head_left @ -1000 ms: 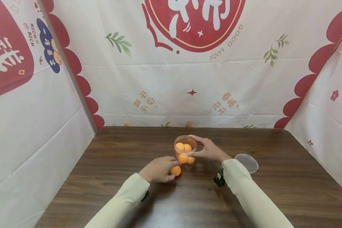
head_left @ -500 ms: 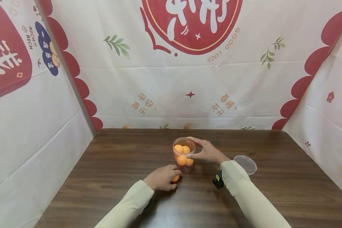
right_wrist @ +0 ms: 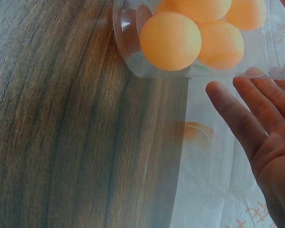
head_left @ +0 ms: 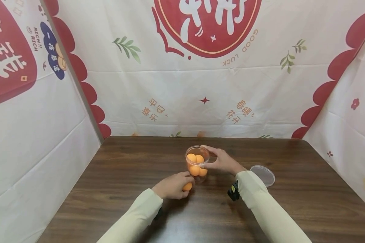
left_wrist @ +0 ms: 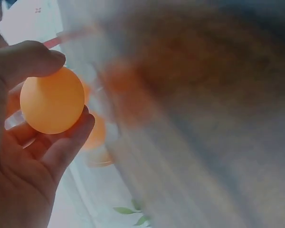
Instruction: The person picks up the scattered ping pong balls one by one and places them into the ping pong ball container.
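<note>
An orange ping-pong ball (left_wrist: 52,99) is pinched between the thumb and fingers of my left hand (head_left: 173,186), just in front of a clear plastic jar (head_left: 197,147). In the head view part of that ball (head_left: 187,186) shows past the fingers. My right hand (head_left: 222,162) grips the jar near its rim, from the right side. Through the jar's wall (right_wrist: 128,52) several orange balls (right_wrist: 171,41) are visible in the right wrist view. The jar's mouth faces up, uncovered. Whether its base touches the table is hard to tell.
A round clear lid (head_left: 263,175) lies flat on the brown wooden table (head_left: 134,152), right of the right wrist. White printed cloth (head_left: 170,84) hangs behind the table and along both sides.
My left hand has come round the loose ball, drawn it slightly toward me, and now pinches it. My right hand still holds the jar in much the same place.
</note>
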{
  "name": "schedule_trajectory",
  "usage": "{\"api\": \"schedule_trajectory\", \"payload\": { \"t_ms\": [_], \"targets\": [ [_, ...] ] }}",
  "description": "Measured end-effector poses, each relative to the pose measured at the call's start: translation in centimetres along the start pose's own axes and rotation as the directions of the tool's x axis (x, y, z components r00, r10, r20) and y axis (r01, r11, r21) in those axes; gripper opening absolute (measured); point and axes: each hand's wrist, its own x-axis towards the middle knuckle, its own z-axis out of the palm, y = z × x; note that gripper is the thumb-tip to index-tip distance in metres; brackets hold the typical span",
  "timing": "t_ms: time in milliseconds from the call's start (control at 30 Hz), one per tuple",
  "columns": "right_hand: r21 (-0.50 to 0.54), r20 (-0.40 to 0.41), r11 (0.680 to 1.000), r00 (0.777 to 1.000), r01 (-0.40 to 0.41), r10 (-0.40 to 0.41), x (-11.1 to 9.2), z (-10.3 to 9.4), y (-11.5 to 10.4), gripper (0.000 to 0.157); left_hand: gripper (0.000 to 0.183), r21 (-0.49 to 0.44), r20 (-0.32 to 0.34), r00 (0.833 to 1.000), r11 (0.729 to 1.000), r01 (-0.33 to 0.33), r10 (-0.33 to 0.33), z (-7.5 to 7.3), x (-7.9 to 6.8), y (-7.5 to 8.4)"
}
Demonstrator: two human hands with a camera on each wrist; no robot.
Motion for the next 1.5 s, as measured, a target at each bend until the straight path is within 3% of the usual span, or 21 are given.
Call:
{"api": "schedule_trajectory", "payload": {
  "t_ms": [567,767,933,1167,1500],
  "targets": [
    [0.019,0.0,1.0,1.0,0.009,-0.009,0.0,0.0,0.2,0.079,0.032,0.068,-0.086,0.994,0.996,-0.056,0.062,-6.4,0.6,0.9],
    [0.027,0.001,1.0,1.0,0.006,-0.006,-0.1,-0.1,0.1,0.079,0.033,0.059,-0.141,0.985,0.994,-0.092,0.099,-9.1,1.7,1.3],
    [0.04,0.005,0.999,1.0,0.021,-0.021,-0.1,0.0,0.0,0.077,0.03,0.021,-0.147,0.986,0.997,-0.073,0.075,-10.7,3.0,1.7],
    [0.057,0.025,0.998,1.0,0.012,-0.013,-0.2,0.0,0.1,0.069,0.028,-0.039,-0.138,0.989,0.997,-0.065,0.059,-11.0,5.3,1.4],
    [0.074,0.033,0.996,0.998,0.044,-0.046,-0.3,-0.1,0.4,0.059,0.024,-0.093,-0.109,0.994,0.995,-0.025,0.015,-8.8,7.7,0.1]
  ]
}}
